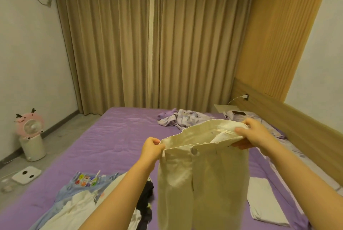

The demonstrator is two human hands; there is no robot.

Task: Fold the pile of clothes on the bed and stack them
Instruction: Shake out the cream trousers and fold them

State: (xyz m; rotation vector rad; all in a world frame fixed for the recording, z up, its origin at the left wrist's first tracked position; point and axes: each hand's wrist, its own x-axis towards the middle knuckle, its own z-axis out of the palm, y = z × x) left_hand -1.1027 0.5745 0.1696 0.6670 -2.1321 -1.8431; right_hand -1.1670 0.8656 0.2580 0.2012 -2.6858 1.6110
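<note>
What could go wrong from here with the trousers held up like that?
1. The cream trousers hang from the left hand and right hand over the unfolded pile; lowered there, the legs may tangle with it.
2. Laid to the right, they could rumple the folded white garment.
3. Only the waistband is gripped, so the legs may land twisted on the bed.

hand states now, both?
Left hand: gripping the trousers at the waistband's left end.
Right hand: gripping the waistband's right end.
</note>
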